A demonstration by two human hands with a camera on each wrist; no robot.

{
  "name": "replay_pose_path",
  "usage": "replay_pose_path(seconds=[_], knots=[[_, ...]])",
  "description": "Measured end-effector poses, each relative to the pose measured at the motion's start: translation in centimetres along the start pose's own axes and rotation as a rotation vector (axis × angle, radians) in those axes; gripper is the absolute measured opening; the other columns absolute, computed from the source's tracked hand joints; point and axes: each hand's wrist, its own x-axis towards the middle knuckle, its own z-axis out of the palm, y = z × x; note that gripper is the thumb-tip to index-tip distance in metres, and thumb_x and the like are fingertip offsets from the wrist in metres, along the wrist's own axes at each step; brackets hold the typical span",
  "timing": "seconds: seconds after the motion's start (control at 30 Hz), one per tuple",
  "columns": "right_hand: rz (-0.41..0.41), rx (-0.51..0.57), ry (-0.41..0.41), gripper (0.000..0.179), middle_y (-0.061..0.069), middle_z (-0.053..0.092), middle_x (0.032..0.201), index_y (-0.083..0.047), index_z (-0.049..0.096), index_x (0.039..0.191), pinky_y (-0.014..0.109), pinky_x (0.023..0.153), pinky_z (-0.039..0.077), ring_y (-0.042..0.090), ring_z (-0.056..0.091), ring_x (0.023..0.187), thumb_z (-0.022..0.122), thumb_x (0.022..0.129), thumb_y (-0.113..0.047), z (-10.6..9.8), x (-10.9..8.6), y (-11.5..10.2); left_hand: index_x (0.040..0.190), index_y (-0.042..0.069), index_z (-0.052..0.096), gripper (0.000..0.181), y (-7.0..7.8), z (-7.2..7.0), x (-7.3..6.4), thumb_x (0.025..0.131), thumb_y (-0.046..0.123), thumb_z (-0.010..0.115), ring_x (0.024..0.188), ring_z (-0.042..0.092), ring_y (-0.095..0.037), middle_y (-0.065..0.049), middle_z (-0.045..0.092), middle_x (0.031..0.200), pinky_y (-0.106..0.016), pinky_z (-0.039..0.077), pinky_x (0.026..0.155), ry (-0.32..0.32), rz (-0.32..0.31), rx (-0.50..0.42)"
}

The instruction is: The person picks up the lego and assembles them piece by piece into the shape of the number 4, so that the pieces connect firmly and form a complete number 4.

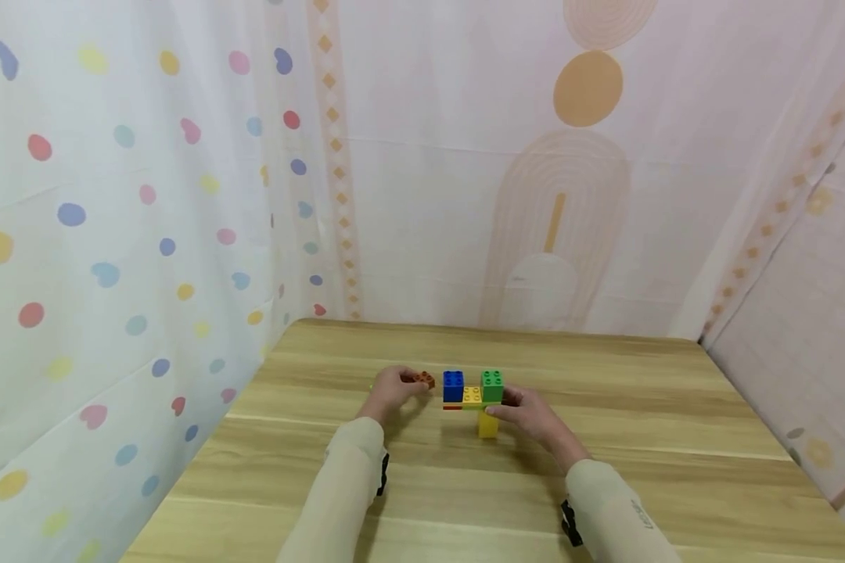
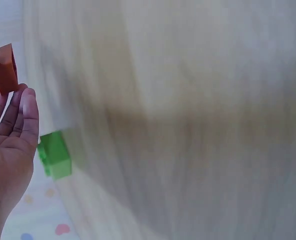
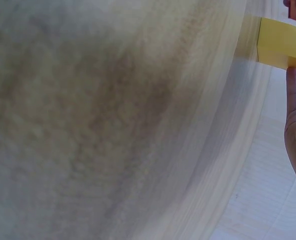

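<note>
The L hand [image 1: 393,389] is on the left side of the table [image 1: 408,500] & pinches an orange-brown brick [image 1: 425,381] btw. thumb and fingers, so the gap of these fingers is narrow, only the brick's width. In the left wrist view the other fingers are extended below this brick. A loose light-green brick [image 2: 55,155] is on the table, near the L hand; in the head view it is mostly hidden behind that hand.

The R hand [image 1: 528,410] holds the brick structure [image 1: 472,405] at its right end, w/ thumb on the near side and fingers partly hidden behind. In the right wrist view one finger touches its yellow part. The structure is to the right of the orange-brown brick, just beside, but apart. On top it has a blue brick [image 1: 454,386] left, a green brick [image 1: 491,385] right, & a lower yellow brick [image 1: 472,395] btw. them. A thin red piece [image 1: 452,407] is under the left end, a yellow post [image 1: 488,424] under the right end; if the post touches the table, I cannot tell
</note>
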Motion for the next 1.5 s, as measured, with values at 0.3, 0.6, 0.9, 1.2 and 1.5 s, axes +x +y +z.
replay_pose_path(seconds=[0.3,0.6,0.9,1.2,1.5], knots=[[-0.012,0.006,-0.002,0.041,0.006,0.068,0.116,-0.005,0.065,0.128,0.043,0.096,0.048,0.021,0.061,0.106,0.072,0.093,-0.026,0.1,-0.2,-0.1,0.111,0.003,0.069,0.027,1.2,-2.6,0.7,0.090,0.020,0.075,0.090,0.060,-0.022,-0.009,0.067,0.101,-0.036,0.050,0.078,0.047,0.055,0.016],[-0.018,0.001,0.009,0.039,0.005,0.068,0.116,-0.006,0.065,0.127,0.043,0.096,0.048,0.021,0.061,0.106,0.071,0.094,-0.025,0.4,0.0,0.2,0.119,0.006,0.067,0.033,3.4,-5.2,1.3,0.094,0.028,0.069,0.096,0.059,-0.023,-0.009,0.066,0.108,-0.039,0.049,0.083,0.039,0.085,0.031],[-0.035,-0.027,0.018,0.040,0.006,0.068,0.117,-0.005,0.065,0.127,0.043,0.096,0.048,0.021,0.061,0.107,0.071,0.094,-0.027,0.5,0.0,0.0,0.113,0.009,0.069,0.029,5.7,-6.6,1.7,0.094,0.032,0.070,0.093,0.059,-0.024,-0.007,0.067,0.104,-0.037,0.048,0.080,0.013,0.191,0.022],[-0.031,-0.013,0.015,0.039,0.006,0.068,0.117,-0.006,0.066,0.126,0.043,0.097,0.047,0.020,0.061,0.107,0.071,0.094,-0.027,0.6,0.0,0.1,0.113,0.013,0.071,0.032,7.7,-6.4,1.6,0.090,0.034,0.075,0.099,0.061,-0.025,-0.004,0.069,0.106,-0.044,0.049,0.089,-0.046,0.204,0.006],[-0.030,-0.006,0.029,0.039,0.005,0.068,0.118,-0.006,0.065,0.127,0.046,0.099,0.045,0.020,0.060,0.109,0.070,0.095,-0.027,0.8,0.0,0.2,0.115,0.014,0.071,0.034,9.8,-5.5,1.3,0.090,0.037,0.074,0.099,0.061,-0.023,-0.003,0.068,0.108,-0.040,0.049,0.086,-0.091,0.249,0.008]])
